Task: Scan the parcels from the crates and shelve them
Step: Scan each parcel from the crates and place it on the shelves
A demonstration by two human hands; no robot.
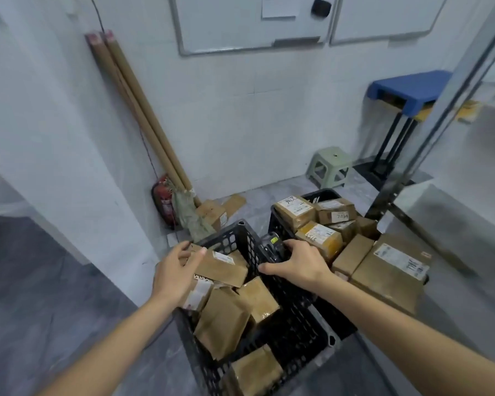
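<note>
Two black plastic crates stand on the floor. The near crate [242, 238] holds several brown cardboard parcels, and the far crate [277, 221] is heaped with more. My left hand [176, 271] grips the top parcel [222, 267], a flat brown box with a white label, at its left end in the near crate. My right hand [296, 262] is closed around a black handheld scanner [272, 247], held over the gap between the two crates. A large labelled box [389, 270] lies at the right of the far crate.
A metal shelf upright [429, 115] slants up at the right. Long cardboard tubes [137, 110] and a red fire extinguisher [163, 204] stand in the corner. A small green stool [330, 167] and a blue table [412, 87] stand by the wall.
</note>
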